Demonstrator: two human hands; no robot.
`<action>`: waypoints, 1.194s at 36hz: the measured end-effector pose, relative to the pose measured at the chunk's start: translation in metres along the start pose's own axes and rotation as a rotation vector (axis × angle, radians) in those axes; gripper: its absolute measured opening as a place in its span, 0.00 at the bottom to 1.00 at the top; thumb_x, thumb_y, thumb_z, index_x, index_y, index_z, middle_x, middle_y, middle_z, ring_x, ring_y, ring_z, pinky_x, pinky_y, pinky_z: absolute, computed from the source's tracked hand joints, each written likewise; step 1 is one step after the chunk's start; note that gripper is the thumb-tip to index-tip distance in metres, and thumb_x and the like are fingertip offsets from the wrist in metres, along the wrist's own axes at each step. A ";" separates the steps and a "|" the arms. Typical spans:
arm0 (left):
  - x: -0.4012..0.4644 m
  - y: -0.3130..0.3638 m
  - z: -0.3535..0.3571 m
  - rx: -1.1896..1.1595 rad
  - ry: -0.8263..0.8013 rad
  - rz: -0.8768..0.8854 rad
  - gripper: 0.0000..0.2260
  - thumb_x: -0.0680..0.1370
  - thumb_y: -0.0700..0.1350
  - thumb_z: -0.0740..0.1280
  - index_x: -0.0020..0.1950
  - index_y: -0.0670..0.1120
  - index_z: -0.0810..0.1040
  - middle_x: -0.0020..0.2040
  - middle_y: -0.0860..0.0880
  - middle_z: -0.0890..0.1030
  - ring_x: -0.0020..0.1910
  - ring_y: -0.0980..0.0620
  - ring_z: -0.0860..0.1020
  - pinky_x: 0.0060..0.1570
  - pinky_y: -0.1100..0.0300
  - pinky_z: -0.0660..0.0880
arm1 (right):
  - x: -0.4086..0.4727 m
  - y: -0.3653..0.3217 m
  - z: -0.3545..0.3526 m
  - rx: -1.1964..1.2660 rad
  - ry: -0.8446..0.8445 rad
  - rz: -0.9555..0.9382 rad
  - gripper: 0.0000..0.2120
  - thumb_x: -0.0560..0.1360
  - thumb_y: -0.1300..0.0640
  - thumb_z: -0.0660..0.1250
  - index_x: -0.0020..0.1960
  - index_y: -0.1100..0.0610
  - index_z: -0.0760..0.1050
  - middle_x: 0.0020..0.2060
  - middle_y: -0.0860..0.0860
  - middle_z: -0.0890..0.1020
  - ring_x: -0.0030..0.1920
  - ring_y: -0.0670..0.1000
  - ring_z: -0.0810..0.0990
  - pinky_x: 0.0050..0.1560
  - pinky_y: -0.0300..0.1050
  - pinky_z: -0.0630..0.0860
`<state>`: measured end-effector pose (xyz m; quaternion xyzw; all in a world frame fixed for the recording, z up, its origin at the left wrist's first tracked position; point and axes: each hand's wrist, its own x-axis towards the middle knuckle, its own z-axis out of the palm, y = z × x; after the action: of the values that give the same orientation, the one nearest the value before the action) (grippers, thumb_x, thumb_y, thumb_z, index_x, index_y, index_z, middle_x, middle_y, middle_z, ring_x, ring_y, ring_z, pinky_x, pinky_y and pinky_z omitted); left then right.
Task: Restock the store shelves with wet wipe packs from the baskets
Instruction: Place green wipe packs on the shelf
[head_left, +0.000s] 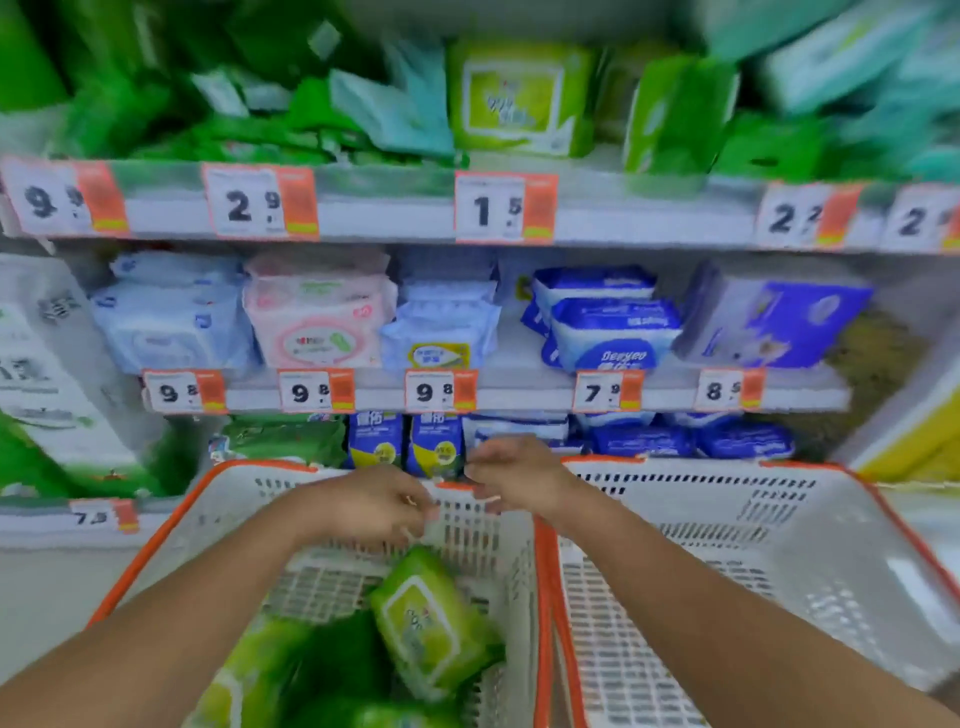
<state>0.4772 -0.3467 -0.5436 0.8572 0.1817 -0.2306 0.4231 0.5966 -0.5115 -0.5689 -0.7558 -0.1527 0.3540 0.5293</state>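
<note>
Green wet wipe packs (431, 618) are lying in the left basket (156, 525), below and nearer the person than the fingers of both hands; the clearest pack is leaning tilted against the basket's right wall, with more green packs blurred beneath it. Above them, the left hand (371, 506) is hovering over the far part of this basket, its fingers (421, 512) curling loosely inward with nothing plainly held between them. Just to the right of those fingertips, the right hand (514, 475) is reaching over the far rim where the two baskets meet; its fingers (480, 475) are bent and drawn together, and whether they are pinching the rim or anything else cannot be told through the blur. To the right of both hands the right basket (779, 525) is sitting touching the left one. Beyond the fingertips, blue packs (644, 441) are standing on the lowest shelf. Higher up, a middle shelf (519, 400) is carrying pale blue, pink and dark blue packs behind price tags (440, 391). Farthest above the fingers, a yellow-green pack (519, 98) is standing upright on the top shelf (384, 213).
</note>
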 end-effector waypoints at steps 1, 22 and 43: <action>0.005 0.035 -0.015 -0.032 0.140 0.156 0.02 0.79 0.46 0.69 0.47 0.51 0.81 0.42 0.53 0.83 0.37 0.62 0.80 0.38 0.65 0.75 | 0.003 -0.033 -0.022 -0.035 0.147 -0.194 0.09 0.74 0.67 0.72 0.42 0.54 0.79 0.35 0.50 0.81 0.32 0.44 0.79 0.40 0.48 0.82; 0.092 0.291 -0.138 0.297 0.497 0.312 0.20 0.82 0.52 0.60 0.74 0.51 0.69 0.72 0.46 0.73 0.67 0.43 0.74 0.65 0.53 0.72 | 0.050 -0.274 -0.191 -0.442 0.979 -0.279 0.43 0.59 0.43 0.82 0.65 0.54 0.65 0.62 0.59 0.73 0.57 0.60 0.79 0.49 0.48 0.75; -0.045 0.244 -0.177 -0.936 0.252 0.643 0.32 0.67 0.64 0.73 0.67 0.52 0.76 0.65 0.47 0.80 0.58 0.43 0.82 0.53 0.40 0.79 | -0.062 -0.262 -0.180 0.706 -0.178 -0.447 0.23 0.69 0.48 0.70 0.62 0.53 0.81 0.59 0.56 0.84 0.56 0.57 0.84 0.56 0.60 0.81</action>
<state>0.6062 -0.3486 -0.2676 0.6120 0.0438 0.1183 0.7807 0.7158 -0.5708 -0.2738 -0.4428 -0.2272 0.3250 0.8041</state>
